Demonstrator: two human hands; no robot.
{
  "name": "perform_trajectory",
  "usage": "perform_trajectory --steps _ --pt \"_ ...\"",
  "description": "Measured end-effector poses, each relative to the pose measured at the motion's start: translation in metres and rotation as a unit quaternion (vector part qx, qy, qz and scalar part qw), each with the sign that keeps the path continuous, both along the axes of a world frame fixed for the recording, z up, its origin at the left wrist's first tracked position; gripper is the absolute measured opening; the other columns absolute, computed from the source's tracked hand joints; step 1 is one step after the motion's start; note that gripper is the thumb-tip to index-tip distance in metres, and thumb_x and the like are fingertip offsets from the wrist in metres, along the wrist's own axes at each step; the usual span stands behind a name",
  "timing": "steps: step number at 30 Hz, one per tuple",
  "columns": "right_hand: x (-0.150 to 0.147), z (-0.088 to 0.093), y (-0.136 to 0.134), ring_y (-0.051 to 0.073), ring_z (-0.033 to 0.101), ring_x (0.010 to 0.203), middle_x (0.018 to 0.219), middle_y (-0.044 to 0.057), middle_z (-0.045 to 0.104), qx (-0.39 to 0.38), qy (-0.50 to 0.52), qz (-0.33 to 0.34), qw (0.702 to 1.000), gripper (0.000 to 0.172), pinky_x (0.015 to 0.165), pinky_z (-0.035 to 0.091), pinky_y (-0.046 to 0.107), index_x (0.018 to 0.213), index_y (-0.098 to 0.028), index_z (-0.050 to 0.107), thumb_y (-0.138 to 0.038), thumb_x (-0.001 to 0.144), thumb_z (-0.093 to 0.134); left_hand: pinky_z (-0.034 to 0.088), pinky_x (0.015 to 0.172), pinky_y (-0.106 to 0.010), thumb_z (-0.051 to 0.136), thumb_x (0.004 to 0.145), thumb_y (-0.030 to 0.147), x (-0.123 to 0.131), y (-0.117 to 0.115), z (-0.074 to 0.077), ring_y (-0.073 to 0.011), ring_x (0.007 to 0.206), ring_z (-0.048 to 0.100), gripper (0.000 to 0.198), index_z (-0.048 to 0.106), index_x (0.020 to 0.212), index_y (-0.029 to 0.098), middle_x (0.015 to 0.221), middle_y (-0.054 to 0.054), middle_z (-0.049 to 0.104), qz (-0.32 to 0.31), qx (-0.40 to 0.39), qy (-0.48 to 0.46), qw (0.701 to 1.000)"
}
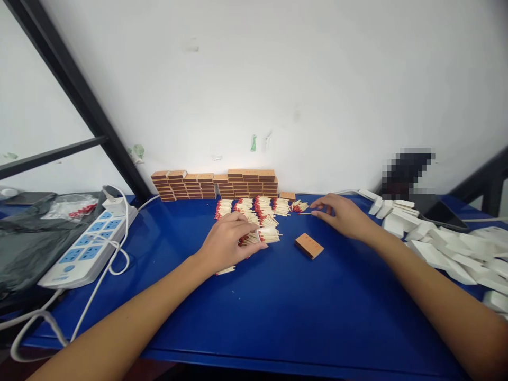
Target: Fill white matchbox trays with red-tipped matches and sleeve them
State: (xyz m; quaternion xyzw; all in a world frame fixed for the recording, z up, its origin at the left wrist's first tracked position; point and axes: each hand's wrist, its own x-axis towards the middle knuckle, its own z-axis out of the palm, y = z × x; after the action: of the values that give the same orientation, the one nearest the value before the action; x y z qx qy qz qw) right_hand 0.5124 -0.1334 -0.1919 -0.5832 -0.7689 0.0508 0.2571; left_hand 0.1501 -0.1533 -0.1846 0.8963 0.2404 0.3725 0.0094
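Observation:
My left hand is curled over a bundle of red-tipped matches on the blue table, fingers closed on them. Further bundles of matches lie in rows just behind it. My right hand reaches to the right end of the rows, its fingertips pinching at a single loose match. One brown matchbox lies flat between my two hands. Stacks of brown matchboxes stand against the white wall.
A heap of white inner trays covers the table's right side. A white and blue power strip with looping cables lies at the left, beside a dark plastic bag. A black slanted frame bar rises at the left. A dark tablet lies at the back right.

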Motion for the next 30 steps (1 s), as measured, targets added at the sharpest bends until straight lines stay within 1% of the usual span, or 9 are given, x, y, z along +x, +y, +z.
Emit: perform_trajectory --steps 4,7,12,14,16,21,23,26,30 --pt "0.002 -0.013 0.007 0.025 0.061 0.081 0.092 0.009 0.067 -0.004 -0.011 0.02 1.0 0.033 0.079 0.05 0.04 0.107 -0.023 0.076 -0.046 0.092 0.058 0.059 0.079 -0.037 0.081 0.086 0.047 0.001 -0.001 0.0 -0.0232 0.09 0.068 0.04 0.077 0.109 0.015 0.087 -0.009 0.074 -0.005 0.006 0.0 1.0" --pt "-0.003 -0.014 0.006 0.025 0.061 0.081 0.09 0.009 0.066 -0.002 -0.023 0.019 1.0 0.033 0.079 0.05 0.041 0.109 -0.025 0.077 -0.045 0.095 0.055 0.059 0.078 -0.037 0.082 0.085 0.047 0.001 -0.001 0.001 -0.0232 0.089 0.068 0.041 0.077 0.11 0.014 0.089 -0.009 0.074 -0.002 0.009 -0.005 1.0" --pt "-0.005 -0.012 0.005 0.026 0.061 0.083 0.092 0.009 0.065 0.004 -0.026 0.02 0.999 0.034 0.081 0.05 0.041 0.114 -0.024 0.075 -0.043 0.095 0.055 0.059 0.077 -0.037 0.081 0.086 0.048 0.0 0.0 0.001 -0.023 0.089 0.068 0.04 0.077 0.106 0.014 0.089 -0.01 0.075 -0.001 0.006 0.001 1.0" --pt "-0.004 -0.012 0.006 0.026 0.062 0.084 0.094 0.01 0.065 0.007 -0.027 0.022 0.999 0.032 0.082 0.05 0.042 0.112 -0.024 0.076 -0.043 0.095 0.055 0.059 0.078 -0.037 0.08 0.087 0.049 -0.001 0.0 0.001 -0.0227 0.089 0.068 0.039 0.077 0.106 0.015 0.09 -0.01 0.075 0.001 0.006 0.002 1.0" --pt "-0.003 -0.014 0.007 0.026 0.062 0.084 0.095 0.01 0.066 0.005 -0.026 0.026 0.999 0.029 0.082 0.05 0.041 0.105 -0.024 0.076 -0.042 0.095 0.055 0.059 0.077 -0.036 0.079 0.088 0.049 -0.001 0.001 0.0 -0.0223 0.088 0.068 0.039 0.077 0.106 0.015 0.089 -0.01 0.075 0.004 0.004 0.002 1.0" --pt "-0.005 -0.014 0.006 0.024 0.061 0.08 0.092 0.009 0.066 -0.006 -0.009 0.027 1.0 0.027 0.077 0.05 0.038 0.091 -0.024 0.075 -0.043 0.093 0.057 0.059 0.079 -0.037 0.079 0.088 0.049 -0.001 0.001 0.001 -0.0229 0.089 0.068 0.04 0.077 0.107 0.015 0.091 -0.01 0.076 0.005 -0.002 0.008 1.0" --pt "-0.005 -0.011 0.004 0.024 0.061 0.079 0.091 0.009 0.068 -0.014 0.006 0.035 0.999 0.029 0.076 0.05 0.038 0.092 -0.024 0.076 -0.045 0.094 0.056 0.059 0.078 -0.037 0.079 0.088 0.049 -0.001 0.001 0.001 -0.0229 0.089 0.068 0.04 0.077 0.107 0.015 0.09 -0.01 0.075 0.007 -0.001 0.006 1.0" --pt "-0.003 -0.006 0.002 0.024 0.062 0.079 0.094 0.01 0.071 -0.017 0.019 0.044 0.999 0.033 0.076 0.05 0.039 0.096 -0.024 0.078 -0.046 0.095 0.053 0.058 0.077 -0.036 0.079 0.088 0.048 -0.001 0.001 0.001 -0.0226 0.088 0.067 0.039 0.077 0.107 0.015 0.088 -0.009 0.075 0.003 0.005 0.004 1.0" --pt "0.004 -0.004 0.003 0.025 0.062 0.08 0.094 0.01 0.071 -0.014 -0.004 0.024 1.0 0.031 0.076 0.049 0.039 0.094 -0.023 0.078 -0.044 0.091 0.056 0.058 0.077 -0.036 0.077 0.089 0.05 -0.001 0.002 0.001 -0.0224 0.087 0.067 0.038 0.077 0.105 0.015 0.086 -0.009 0.074 -0.001 0.004 0.011 1.0"
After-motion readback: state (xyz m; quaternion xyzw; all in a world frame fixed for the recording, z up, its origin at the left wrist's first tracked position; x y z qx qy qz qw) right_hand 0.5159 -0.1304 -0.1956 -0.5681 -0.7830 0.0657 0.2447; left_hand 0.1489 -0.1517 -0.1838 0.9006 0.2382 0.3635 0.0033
